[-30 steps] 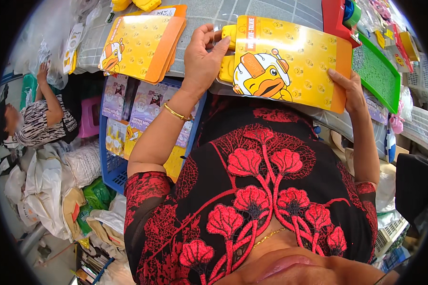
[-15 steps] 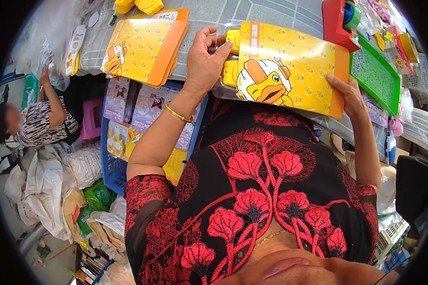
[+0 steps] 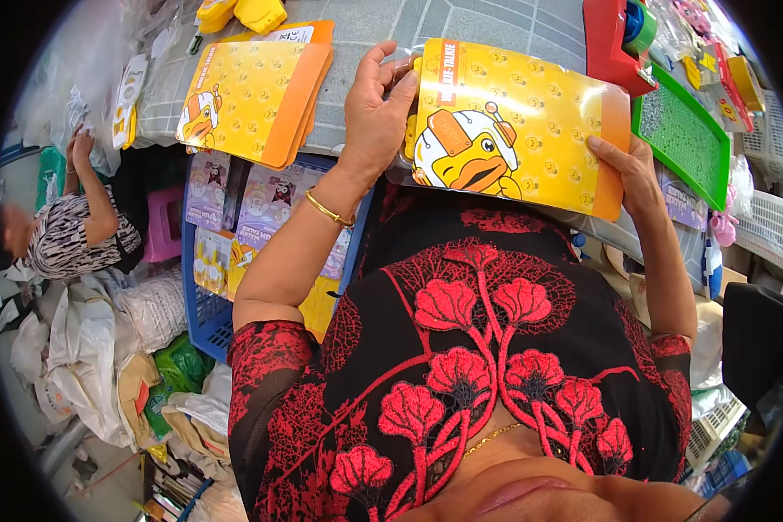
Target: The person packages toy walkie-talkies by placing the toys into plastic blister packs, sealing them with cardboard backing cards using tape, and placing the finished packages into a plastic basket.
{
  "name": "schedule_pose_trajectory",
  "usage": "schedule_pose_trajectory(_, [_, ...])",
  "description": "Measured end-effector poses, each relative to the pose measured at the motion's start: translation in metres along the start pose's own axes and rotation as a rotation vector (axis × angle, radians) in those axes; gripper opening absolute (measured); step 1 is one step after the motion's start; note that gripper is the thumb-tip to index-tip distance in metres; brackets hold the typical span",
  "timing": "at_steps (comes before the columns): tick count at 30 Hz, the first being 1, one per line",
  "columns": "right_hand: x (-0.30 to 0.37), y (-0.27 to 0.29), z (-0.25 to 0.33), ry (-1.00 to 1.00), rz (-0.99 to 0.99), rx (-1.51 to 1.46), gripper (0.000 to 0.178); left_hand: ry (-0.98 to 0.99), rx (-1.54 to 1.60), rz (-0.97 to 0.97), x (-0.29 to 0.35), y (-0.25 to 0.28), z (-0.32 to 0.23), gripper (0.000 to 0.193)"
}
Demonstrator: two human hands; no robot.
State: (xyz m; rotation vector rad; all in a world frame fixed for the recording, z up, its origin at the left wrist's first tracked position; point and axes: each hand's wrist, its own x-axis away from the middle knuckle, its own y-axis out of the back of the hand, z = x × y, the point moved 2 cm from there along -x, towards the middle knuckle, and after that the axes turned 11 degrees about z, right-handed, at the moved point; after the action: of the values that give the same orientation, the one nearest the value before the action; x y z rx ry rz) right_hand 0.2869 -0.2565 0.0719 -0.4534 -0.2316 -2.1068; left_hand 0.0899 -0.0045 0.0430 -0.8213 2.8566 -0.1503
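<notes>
A yellow card [image 3: 531, 96] with an orange edge and a helmeted duck picture lies level above the table's near edge. My left hand [image 3: 376, 113] grips the left end of a clear plastic blister pack [image 3: 400, 170], its thumb near the card's left edge. Yellow plastic pieces [image 3: 411, 122] show as a thin strip inside the pack, mostly covered by the card. At the card's orange end, my right hand [image 3: 633, 167] is closed on it, thumb on top and fingers hidden beneath. To the left rests a stack of matching cards [image 3: 244, 96].
Yellow plastic toys [image 3: 259, 14] sit at the table's far side. On the right are a red tape dispenser [image 3: 613, 43] and a green tray [image 3: 683, 135]. A blue crate [image 3: 202, 309] of packaged goods stands below left. Another person [image 3: 78, 209] works beyond a pink stool [image 3: 163, 228].
The card has slid left over the yellow pieces, hiding most of them. My right hand has moved slightly left with it. The other person's hands have shifted.
</notes>
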Motion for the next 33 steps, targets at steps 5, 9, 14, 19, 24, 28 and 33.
schedule_pose_trajectory(5, [0.000, -0.001, -0.004, 0.007, -0.013, -0.032, 0.033, -0.014, 0.000, -0.009, 0.000, -0.002, 0.000, 0.041])
schedule_pose_trajectory(9, [0.007, 0.001, 0.003, 0.003, 0.033, -0.007, 0.033, 0.022, -0.042, -0.035, -0.004, 0.002, 0.001, 0.040])
schedule_pose_trajectory(14, [0.015, 0.015, -0.002, -0.100, 0.096, 0.061, 0.032, 0.035, -0.047, -0.040, -0.005, 0.001, -0.002, 0.039])
schedule_pose_trajectory(19, [0.007, 0.015, -0.004, -0.036, 0.060, 0.117, 0.028, 0.017, -0.001, -0.034, -0.002, -0.004, 0.000, 0.038])
schedule_pose_trajectory(24, [0.003, 0.010, -0.003, -0.038, 0.063, 0.045, 0.028, -0.013, -0.001, -0.023, 0.000, -0.003, 0.005, 0.037])
schedule_pose_trajectory(28, [0.002, 0.012, -0.001, -0.064, 0.080, 0.082, 0.029, -0.035, 0.050, -0.027, -0.001, -0.003, 0.005, 0.037])
schedule_pose_trajectory(33, [0.003, 0.016, -0.003, -0.046, 0.095, 0.112, 0.031, 0.019, 0.020, -0.072, -0.003, 0.002, -0.002, 0.038])
